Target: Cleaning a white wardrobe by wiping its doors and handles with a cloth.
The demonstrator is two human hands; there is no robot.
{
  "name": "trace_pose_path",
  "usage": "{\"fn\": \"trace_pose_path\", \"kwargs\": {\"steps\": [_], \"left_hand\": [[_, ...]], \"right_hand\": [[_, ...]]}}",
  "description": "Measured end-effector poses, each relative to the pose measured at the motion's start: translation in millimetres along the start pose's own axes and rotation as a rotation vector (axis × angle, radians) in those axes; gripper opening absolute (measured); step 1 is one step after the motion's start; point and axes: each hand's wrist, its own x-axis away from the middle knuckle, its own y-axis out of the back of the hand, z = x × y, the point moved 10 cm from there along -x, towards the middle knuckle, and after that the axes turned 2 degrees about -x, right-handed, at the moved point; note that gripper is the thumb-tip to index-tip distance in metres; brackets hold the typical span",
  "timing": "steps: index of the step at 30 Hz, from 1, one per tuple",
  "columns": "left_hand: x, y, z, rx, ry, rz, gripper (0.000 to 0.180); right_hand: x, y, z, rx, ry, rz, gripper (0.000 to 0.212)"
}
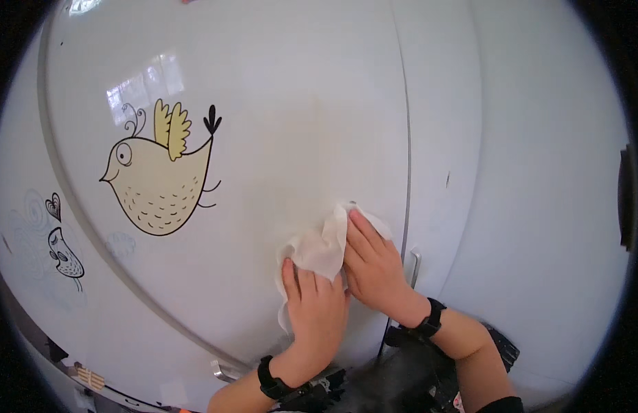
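Note:
Both of my hands press a white wipe (317, 249) flat against a glossy white door (291, 103). My left hand (316, 313) covers the wipe's lower part, fingers pointing up. My right hand (374, 265) lies beside it on the wipe's right edge, fingers angled up and left. Each wrist wears a black band. Part of the wipe is hidden under my palms.
A yellow bird sticker (157, 179) sits left of my hands on the door. A smaller bird sticker with a heart (63, 251) is on the panel at far left. A metal handle (226, 372) curves along the door's lower left edge. A white side panel (539, 206) stands at right.

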Motion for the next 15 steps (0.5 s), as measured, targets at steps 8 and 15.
{"fn": "trace_pose_path", "kwargs": {"steps": [8,15], "left_hand": [[-83.6,87.2,23.9,0.046,0.009,-0.368,0.047],[-77.0,85.8,25.2,-0.044,0.014,-0.414,0.045]], "right_hand": [[-107.6,68.4,-11.9,0.005,0.068,-0.346,0.039],[-102.3,65.0,-4.5,-0.074,0.020,-0.382,0.041]]}}
